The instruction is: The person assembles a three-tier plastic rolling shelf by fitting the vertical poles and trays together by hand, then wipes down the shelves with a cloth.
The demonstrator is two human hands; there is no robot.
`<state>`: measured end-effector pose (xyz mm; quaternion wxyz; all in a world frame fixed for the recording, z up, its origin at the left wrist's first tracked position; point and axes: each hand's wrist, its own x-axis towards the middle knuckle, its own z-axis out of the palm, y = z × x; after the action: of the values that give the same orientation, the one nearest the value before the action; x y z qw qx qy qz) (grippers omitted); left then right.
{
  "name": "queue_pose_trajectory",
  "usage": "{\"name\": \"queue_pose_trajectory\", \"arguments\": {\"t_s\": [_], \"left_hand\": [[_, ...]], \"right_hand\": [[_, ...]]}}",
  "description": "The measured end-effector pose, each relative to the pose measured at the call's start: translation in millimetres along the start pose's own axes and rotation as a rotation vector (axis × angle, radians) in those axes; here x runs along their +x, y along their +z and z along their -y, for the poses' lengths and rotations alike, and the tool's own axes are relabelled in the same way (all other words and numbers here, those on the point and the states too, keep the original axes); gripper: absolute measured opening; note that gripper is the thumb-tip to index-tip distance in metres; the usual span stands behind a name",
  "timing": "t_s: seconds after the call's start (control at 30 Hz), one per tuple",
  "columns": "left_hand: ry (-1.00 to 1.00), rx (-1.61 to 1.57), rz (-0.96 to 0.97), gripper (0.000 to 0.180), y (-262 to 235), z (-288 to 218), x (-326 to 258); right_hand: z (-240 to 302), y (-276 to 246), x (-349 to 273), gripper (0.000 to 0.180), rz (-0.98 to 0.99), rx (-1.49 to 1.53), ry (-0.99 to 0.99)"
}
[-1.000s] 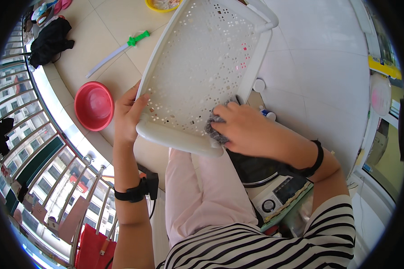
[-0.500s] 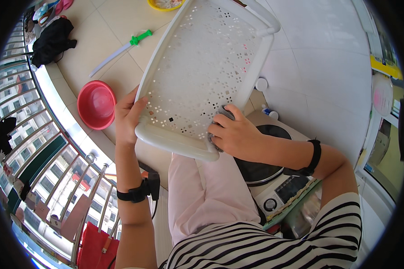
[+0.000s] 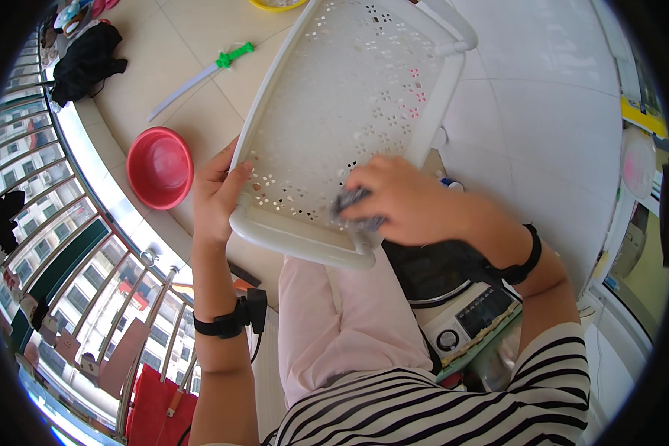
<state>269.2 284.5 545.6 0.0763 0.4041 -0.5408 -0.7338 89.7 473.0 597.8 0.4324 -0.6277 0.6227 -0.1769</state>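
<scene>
The rack [image 3: 334, 97] is being held out in front of the body, its near end being suspended above the thighs [image 3: 316, 312]. Its long axis is running away from the body and slanting to the right, the perforated inner face being turned toward the head. The left long rim, close to the near-left corner, is being clamped by the left hand [image 3: 219, 197]. A cloth [image 3: 353, 202] is being gripped by the right hand [image 3: 405, 201], which is being positioned over the near-right corner, nearer to it than the left. The hands are being held apart, the far end extending beyond both. Cloth contact with the rack is not being confirmed, owing to blur.
</scene>
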Motion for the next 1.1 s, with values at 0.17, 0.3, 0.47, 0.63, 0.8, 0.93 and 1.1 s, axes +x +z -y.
{"name": "queue_pose_trajectory", "arguments": {"t_s": [0.17,0.3,0.47,0.63,0.8,0.93,1.1], "left_hand": [[0.005,-0.001,-0.033,0.035,-1.6,2.4,-0.5],[0.018,0.026,-0.017,0.035,0.4,6.1,-3.0],[0.038,0.059,-0.058,0.037,8.2,16.2,-11.1],[0.058,-0.018,-0.135,0.037,21.5,15.3,-18.5],[0.032,-0.061,-0.123,0.036,19.3,19.4,-13.9],[0.023,-0.041,-0.096,0.034,15.3,13.8,-12.9],[0.041,-0.047,-0.112,0.034,26.0,12.2,-15.1]], "right_hand": [[9.1,25.5,9.6,0.024,0.129,-0.202,-0.135],[18.5,18.4,4.3,0.017,0.251,-0.425,-0.061],[15.5,15.1,-12.4,0.006,0.120,-0.497,0.125],[16.1,13.9,-16.2,0.006,0.207,-0.491,0.136],[15.4,19.4,-10.6,0.007,0.271,-0.449,0.099],[21.2,23.4,6.0,0.009,0.302,-0.344,0.116],[18.0,27.5,39.3,0.012,0.530,-0.171,0.251]]}}
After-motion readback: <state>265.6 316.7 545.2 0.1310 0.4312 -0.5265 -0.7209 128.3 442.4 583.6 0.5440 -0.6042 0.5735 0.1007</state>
